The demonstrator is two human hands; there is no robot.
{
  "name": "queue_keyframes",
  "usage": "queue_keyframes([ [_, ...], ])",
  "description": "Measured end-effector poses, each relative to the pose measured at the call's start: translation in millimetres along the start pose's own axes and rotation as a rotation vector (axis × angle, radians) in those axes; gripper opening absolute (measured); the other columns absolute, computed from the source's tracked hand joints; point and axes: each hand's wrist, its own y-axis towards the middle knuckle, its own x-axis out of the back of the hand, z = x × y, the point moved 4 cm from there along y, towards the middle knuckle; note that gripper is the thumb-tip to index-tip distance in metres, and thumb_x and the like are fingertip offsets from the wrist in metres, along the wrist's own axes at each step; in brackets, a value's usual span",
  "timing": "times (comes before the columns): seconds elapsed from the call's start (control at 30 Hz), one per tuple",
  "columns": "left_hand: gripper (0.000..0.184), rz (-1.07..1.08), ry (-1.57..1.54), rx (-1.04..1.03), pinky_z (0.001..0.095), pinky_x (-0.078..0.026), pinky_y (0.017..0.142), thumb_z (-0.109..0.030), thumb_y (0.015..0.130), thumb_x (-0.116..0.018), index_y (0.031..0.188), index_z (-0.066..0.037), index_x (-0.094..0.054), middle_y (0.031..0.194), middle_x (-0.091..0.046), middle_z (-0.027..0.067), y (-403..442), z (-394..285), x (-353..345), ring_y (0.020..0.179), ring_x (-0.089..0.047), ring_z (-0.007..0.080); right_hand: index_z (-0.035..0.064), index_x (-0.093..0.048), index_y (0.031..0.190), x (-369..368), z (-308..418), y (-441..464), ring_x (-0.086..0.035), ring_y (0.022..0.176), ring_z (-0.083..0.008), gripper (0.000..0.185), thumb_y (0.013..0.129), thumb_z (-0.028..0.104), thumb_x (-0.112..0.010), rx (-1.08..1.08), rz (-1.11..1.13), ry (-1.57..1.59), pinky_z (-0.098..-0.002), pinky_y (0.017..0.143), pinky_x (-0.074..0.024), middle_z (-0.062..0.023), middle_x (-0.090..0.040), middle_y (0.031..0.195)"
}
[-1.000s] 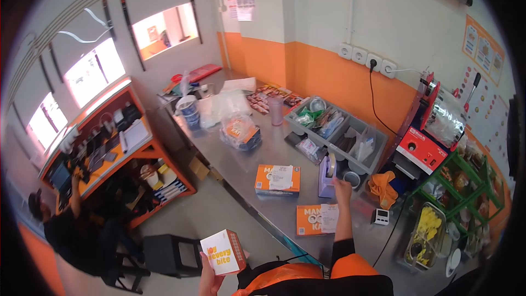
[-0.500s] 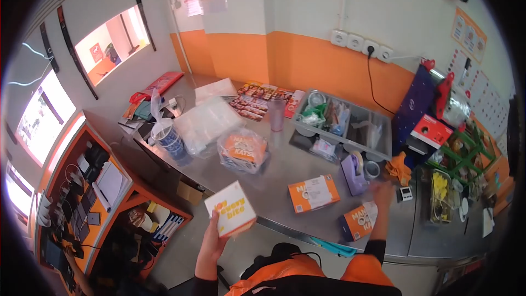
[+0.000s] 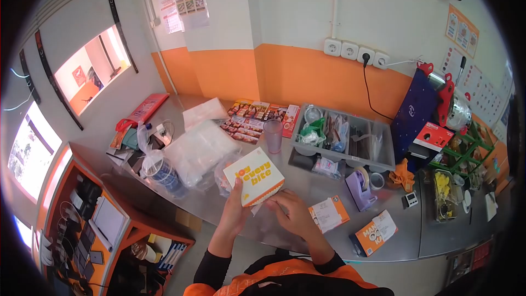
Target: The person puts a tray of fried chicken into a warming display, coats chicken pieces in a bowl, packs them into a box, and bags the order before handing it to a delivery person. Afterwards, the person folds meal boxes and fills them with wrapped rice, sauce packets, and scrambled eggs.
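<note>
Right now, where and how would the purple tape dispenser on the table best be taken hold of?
Probably across the narrow body of the tape dispenser, coming down from the near side: its long shape points roughly towards the wearer, while the grey tray stands behind and a round container sits close on its right.

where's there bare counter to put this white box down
The steel counter has a bare patch between the grey organizer and left orange box, left of the purple tape dispenser. Another lies between the digital timer and the front edge. It's crowded at the left end: plastic bags, blue-patterned cup, printed menus.
</note>
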Motion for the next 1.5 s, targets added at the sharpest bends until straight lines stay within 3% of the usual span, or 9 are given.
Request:
queue_keyframes([
  [0.6, 0.056, -0.032, 0.022, 0.187, 0.0301, -0.04, 0.094, -0.035, 0.095, -0.044, 0.135, 0.0, -0.026, 0.126, -0.045, 0.011, 31, 12, 84, 0.113, -0.048, 0.0181, 0.006, -0.067, 0.08, -59, -72, 20, -0.059, 0.077, -0.0232, 0.01, 0.073, 0.013, -0.068, 0.039, 0.065, -0.372, -0.0328, 0.071, -0.0435, -0.0087, -0.064, 0.081],
  [0.7, 0.052, 0.085, 0.191, 0.35, 0.0289, -0.043, 0.091, -0.034, 0.095, -0.044, 0.13, 0.003, -0.034, 0.12, -0.052, 0.0112, 49, 1, 121, 0.107, -0.054, 0.018, 0.0067, -0.063, 0.1, -57, -99, 11, -0.059, 0.082, -0.0201, 0.027, 0.082, 0.027, -0.062, -0.361, -0.08, -0.236, -0.0323, 0.076, -0.0443, -0.0077, -0.064, 0.086],
  [0.8, 0.05, 0.237, 0.306, 0.475, 0.0269, -0.044, 0.087, -0.034, 0.095, -0.045, 0.127, 0.004, -0.041, 0.115, -0.056, 0.0106, 56, 6, 142, 0.101, -0.057, 0.0169, 0.0061, -0.051, 0.118, -61, -118, -6, -0.059, 0.089, -0.0174, 0.046, 0.09, 0.042, -0.048, -0.849, -0.128, 0.599, -0.0331, 0.083, -0.0438, -0.0065, -0.062, 0.095],
  [0.9, 0.05, 0.335, 0.277, 0.572, 0.0252, -0.044, 0.085, -0.036, 0.095, -0.045, 0.127, 0.002, -0.042, 0.114, -0.056, 0.0085, 54, 28, 157, 0.1, -0.056, 0.0149, 0.0038, -0.04, 0.129, -99, -86, -24, -0.053, 0.107, -0.0196, 0.049, 0.094, 0.038, -0.038, -1.138, 0.077, 0.71, -0.0339, 0.092, -0.042, -0.0112, -0.054, 0.117],
  [0.97, 0.051, 0.322, 0.315, 0.627, 0.0249, -0.043, 0.085, -0.037, 0.095, -0.044, 0.128, 0.001, -0.042, 0.114, -0.056, 0.0076, 52, 39, 163, 0.1, -0.055, 0.0142, 0.0024, -0.033, 0.132, -116, -89, -36, -0.048, 0.115, -0.0194, 0.052, 0.092, 0.034, -0.039, -1.157, -0.122, 0.833, -0.0338, 0.095, -0.0396, -0.0126, -0.044, 0.128],
  [1.1, 0.046, 0.461, 0.625, 0.406, 0.0281, -0.047, 0.075, -0.04, 0.095, -0.041, 0.116, -0.001, -0.055, 0.107, -0.06, 0.0103, 65, 36, 180, 0.091, -0.059, 0.015, -0.0025, -0.039, 0.123, -129, -97, -48, -0.053, 0.109, -0.0208, 0.047, 0.09, 0.031, -0.041, -1.157, -0.389, 0.675, -0.0334, 0.091, -0.0431, -0.0155, -0.05, 0.121],
  [1.2, 0.044, 0.201, 1.36, 0.072, 0.0344, -0.047, 0.061, -0.04, 0.092, -0.046, 0.087, -0.002, -0.067, 0.081, -0.065, 0.0136, 92, -29, 188, 0.067, -0.062, 0.0216, -0.0052, -0.045, 0.116, -128, -100, -43, -0.06, 0.097, -0.0217, 0.046, 0.09, 0.032, -0.04, -1.175, -0.624, 0.877, -0.0301, 0.083, -0.048, -0.0148, -0.058, 0.108],
  [1.27, 0.043, -0.198, 1.529, -0.442, 0.0421, -0.045, 0.054, -0.038, 0.085, -0.053, 0.059, -0.006, -0.064, 0.06, -0.059, 0.0153, 108, -57, 193, 0.056, -0.058, 0.0347, -0.0045, -0.046, 0.116, -124, -102, -31, -0.06, 0.098, -0.0215, 0.046, 0.09, 0.033, -0.04, -1.159, -0.578, 0.783, -0.0303, 0.085, -0.0475, -0.0149, -0.058, 0.108],
  [1.5, 0.037, 0.479, 1.659, -0.282, 0.0403, -0.047, 0.055, -0.043, 0.075, -0.063, 0.066, -0.006, -0.064, 0.069, -0.062, 0.0143, 168, -42, 186, 0.063, -0.062, 0.0316, -0.0027, -0.048, 0.113, -138, -157, -2, -0.06, 0.09, -0.0166, 0.043, 0.09, 0.034, -0.04, -1.261, -0.169, 0.549, -0.0271, 0.076, -0.0463, -0.0116, -0.059, 0.109],
])
